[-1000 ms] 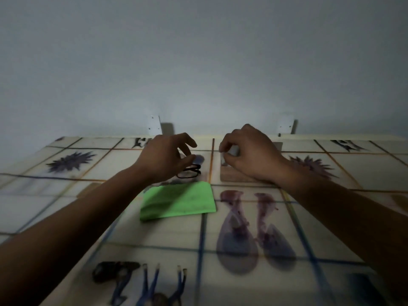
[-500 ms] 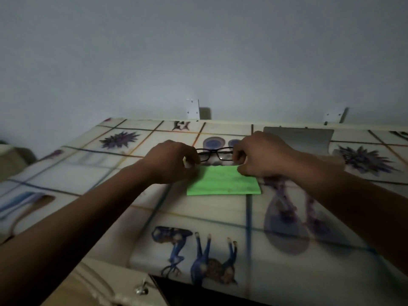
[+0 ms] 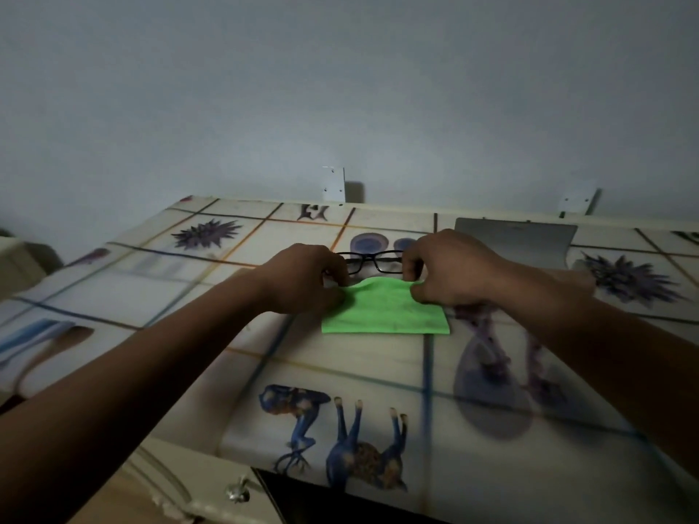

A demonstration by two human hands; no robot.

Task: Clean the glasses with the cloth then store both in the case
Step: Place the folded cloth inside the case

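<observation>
A bright green cloth (image 3: 387,313) lies on the patterned table (image 3: 340,372), its far edge lifted into a hump. My left hand (image 3: 302,279) pinches the cloth's far left corner and my right hand (image 3: 446,270) pinches the far right corner. Black-framed glasses (image 3: 372,260) sit on the table just behind the cloth, between my two hands, partly hidden by my fingers. A grey case (image 3: 516,240) with its lid raised stands behind my right hand.
The table is pushed against a pale wall, with two white brackets (image 3: 333,184) at its back edge. A cabinet corner with a metal knob (image 3: 237,493) shows below the table's near edge.
Both hands have dropped from the glasses' sides to the cloth's far corners and raised its far edge. The view has shifted between frames.
</observation>
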